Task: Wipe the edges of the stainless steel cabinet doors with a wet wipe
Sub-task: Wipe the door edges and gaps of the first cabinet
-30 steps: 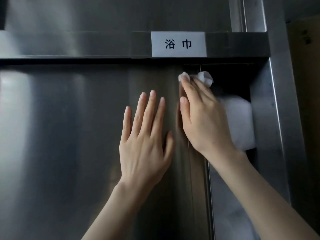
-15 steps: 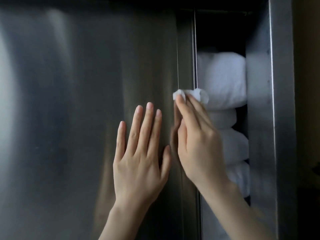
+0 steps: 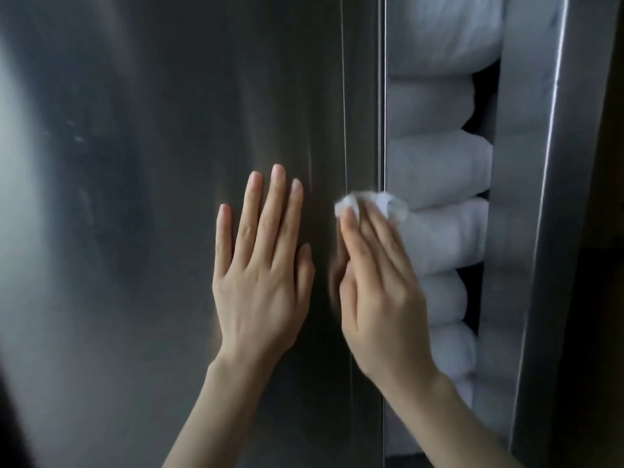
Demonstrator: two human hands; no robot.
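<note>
Your left hand [image 3: 260, 265] lies flat on the stainless steel cabinet door [image 3: 152, 163], fingers straight and slightly spread, holding nothing. Just beside it, your right hand [image 3: 374, 292] pinches the wet wipe [image 3: 368, 206] over the door's right edge [image 3: 380, 96], fingertips bunching it against the metal. Behind that edge, rolled white towels [image 3: 439, 163] sit stacked inside the cabinet, next to its steel frame [image 3: 557, 197].
</note>
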